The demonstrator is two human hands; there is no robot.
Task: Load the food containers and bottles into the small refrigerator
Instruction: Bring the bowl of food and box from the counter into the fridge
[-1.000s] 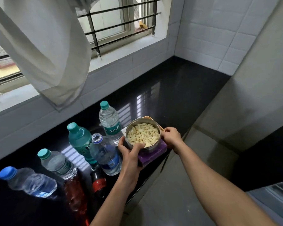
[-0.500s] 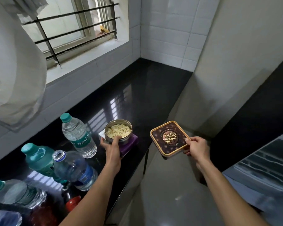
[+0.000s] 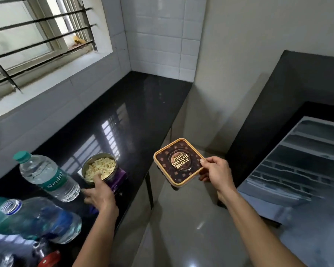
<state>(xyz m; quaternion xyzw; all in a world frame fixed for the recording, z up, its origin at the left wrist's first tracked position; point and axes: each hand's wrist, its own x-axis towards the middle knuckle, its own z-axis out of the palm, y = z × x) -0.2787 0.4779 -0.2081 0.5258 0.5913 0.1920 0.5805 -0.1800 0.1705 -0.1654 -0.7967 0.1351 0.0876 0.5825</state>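
Fingers [image 3: 210,162] of the right hand [image 3: 217,173] pinch the brownie box [image 3: 178,160] by its near corner, level, probably bound for the open refrigerator [image 3: 305,166] just beyond. Left hand [image 3: 99,193] fingers curl around the steel tin [image 3: 99,168] on the counter [image 3: 143,112], likely steadying it.

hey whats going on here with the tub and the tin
A person is clearing items off a black stone counter to load a fridge. The right hand holds a square brown Amul chocolate brownie tub out over the floor, towards the open small refrigerator at right. The left hand grips the round steel tin of pale food pieces, which sits on a purple box on the counter. Several plastic water bottles stand nearby, not yet loaded.
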